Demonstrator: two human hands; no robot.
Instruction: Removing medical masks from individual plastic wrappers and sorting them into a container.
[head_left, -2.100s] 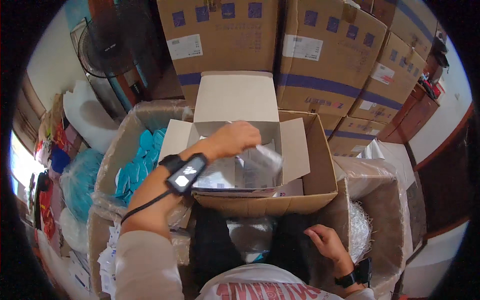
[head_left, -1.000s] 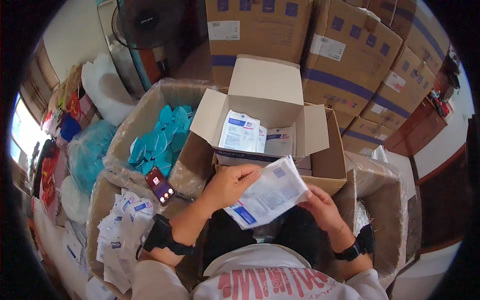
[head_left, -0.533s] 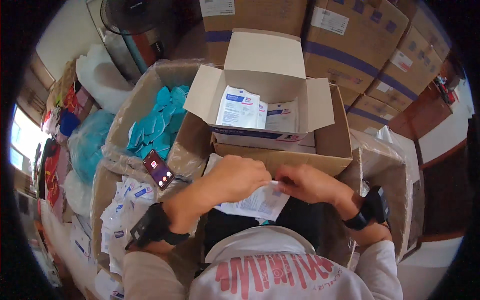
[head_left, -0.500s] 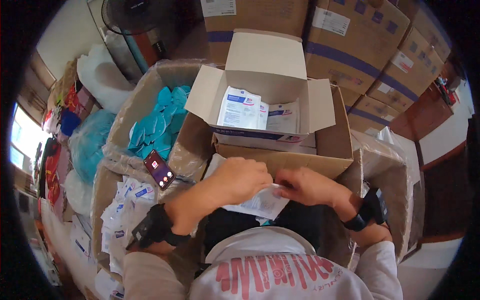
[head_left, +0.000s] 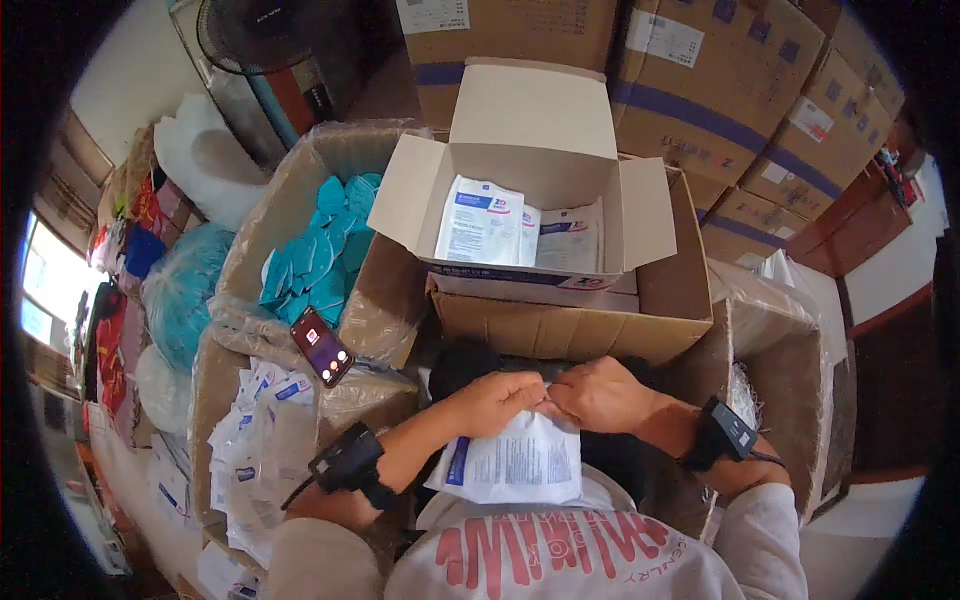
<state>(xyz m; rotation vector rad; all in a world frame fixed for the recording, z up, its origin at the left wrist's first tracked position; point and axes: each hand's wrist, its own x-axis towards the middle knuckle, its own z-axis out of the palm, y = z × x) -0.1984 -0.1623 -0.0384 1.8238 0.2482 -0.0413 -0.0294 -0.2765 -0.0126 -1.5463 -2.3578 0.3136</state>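
My left hand and my right hand are side by side, almost touching, in front of my lap. Both are closed on the far edge of a white printed pouch with a blue band along its left side. The gathered edge between my fingers is mostly hidden. The body of the pouch hangs toward me over my shirt. Beyond my hands stands a white carton with its flaps up, holding several similar pouches upright.
The white carton sits within a larger brown box. At the left, another box holds teal folded pieces, with a lit phone on its edge. White packets fill a nearer left box. Brown cartons are stacked behind.
The pouch has turned and swung toward me, showing its printed face and blue band. Both hands have come closer together along its edge, slightly lower in view.
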